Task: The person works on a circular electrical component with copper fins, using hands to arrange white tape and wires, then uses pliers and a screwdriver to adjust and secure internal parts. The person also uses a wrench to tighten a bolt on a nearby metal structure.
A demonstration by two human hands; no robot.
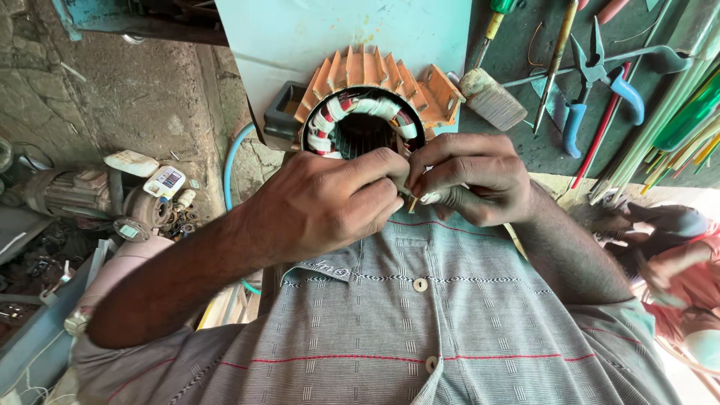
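Hands met at the centre of the frame, just below an orange finned motor stator (375, 90) whose round bore showed white and red wrapped windings (337, 112). The left hand (330, 199) was curled, its fingers pinching a small brownish piece (412, 202) against the lower edge of the stator. The right hand (469, 176) was likewise clenched, fingertips pressed to the same small piece, so both hands touched each other there. What exactly the piece was could not be told. The stator leaned on a pale board (300, 37) at upper centre. A brush (491, 97) lay just right of it, with blue-handled pliers (600, 82) and screwdrivers (559, 52) at upper right. A grey buttoned shirt (420, 322) filled the lower frame, and old motors (82, 195) sat at left
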